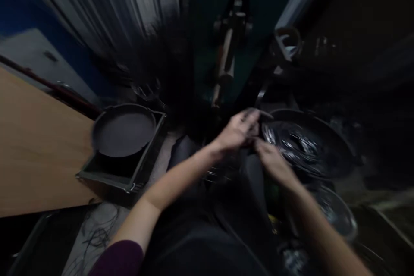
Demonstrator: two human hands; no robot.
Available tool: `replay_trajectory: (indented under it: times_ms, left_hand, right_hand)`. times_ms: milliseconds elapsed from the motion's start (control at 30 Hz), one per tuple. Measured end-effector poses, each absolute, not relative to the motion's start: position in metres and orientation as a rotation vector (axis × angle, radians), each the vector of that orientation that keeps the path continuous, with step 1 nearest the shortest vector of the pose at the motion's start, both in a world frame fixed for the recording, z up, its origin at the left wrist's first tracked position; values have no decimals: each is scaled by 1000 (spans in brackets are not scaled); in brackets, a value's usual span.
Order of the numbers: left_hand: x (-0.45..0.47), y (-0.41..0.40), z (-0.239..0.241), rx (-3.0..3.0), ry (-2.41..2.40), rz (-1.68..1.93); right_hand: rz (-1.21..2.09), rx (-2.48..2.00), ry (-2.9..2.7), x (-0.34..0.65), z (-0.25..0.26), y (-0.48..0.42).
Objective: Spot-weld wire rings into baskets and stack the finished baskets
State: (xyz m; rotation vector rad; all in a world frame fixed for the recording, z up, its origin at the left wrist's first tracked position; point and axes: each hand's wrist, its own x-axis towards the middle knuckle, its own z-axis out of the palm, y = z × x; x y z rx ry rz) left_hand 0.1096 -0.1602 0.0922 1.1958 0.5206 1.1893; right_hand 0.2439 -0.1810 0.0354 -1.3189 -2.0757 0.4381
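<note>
Dim, cluttered workshop, blurred. The left hand (237,131) curls over the near rim of a big dark pan (310,146), with the right hand (273,160) just below it; whether either truly grips, I cannot tell. Well to the left, a flat pan (124,129) lies in a box (110,177) beside a wooden board (35,146).

I am in what looks like a dim, crowded workshop or storeroom, though the view is blurred. Corrugated metal sheet (106,4) forms the far left wall. A bare wooden board (35,146) lies on the left, and just beside it a black crate (110,177) holds a round dark pan (124,131). Loose wires (97,235) trail on the near floor. On the right sits a wide dark bowl (323,138) full of shiny metal pieces (291,142).
</note>
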Motion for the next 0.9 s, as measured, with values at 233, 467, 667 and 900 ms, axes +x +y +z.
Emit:
replay_trajectory:
  times_ms: [233, 467, 667, 900]
  left_hand:
    - [106, -111, 84, 654, 483, 1048]
    - [93, -110, 58, 741, 562, 1074]
    - [53, -124, 30, 1391, 747, 1018]
    - [8, -185, -54, 2202, 1179, 923]
  right_hand:
    - [1260, -1194, -1534, 212, 23, -203]
    - [1537, -1189, -1500, 216, 34, -185]
    - [1318, -1234, -1557, 198, 25, -159]
    - [1296, -1248, -1469, 200, 13, -131]
